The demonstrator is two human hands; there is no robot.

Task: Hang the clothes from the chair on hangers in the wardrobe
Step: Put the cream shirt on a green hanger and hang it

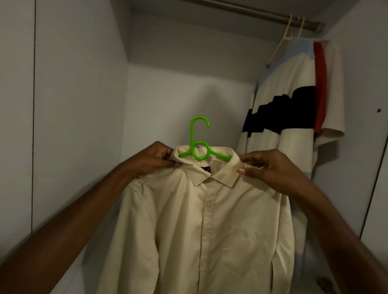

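Inside the pale wardrobe [79, 97], a cream button-up shirt [202, 231] sat on a green hanger [198, 144], well below the metal rail [239, 8]. The left hand [157, 159] and the right hand [270, 168] each pinched the shirt at a shoulder beside the collar. At the right, a striped cream shirt [285, 119] hung from the rail on a pale hanger [282, 41].

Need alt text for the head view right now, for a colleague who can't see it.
Both hands, left hand and right hand, grip the collar sides of a cream button-up shirt on a bright green plastic hanger, held below the grey metal wardrobe rail. At the right, a cream, navy and red striped shirt already hangs.
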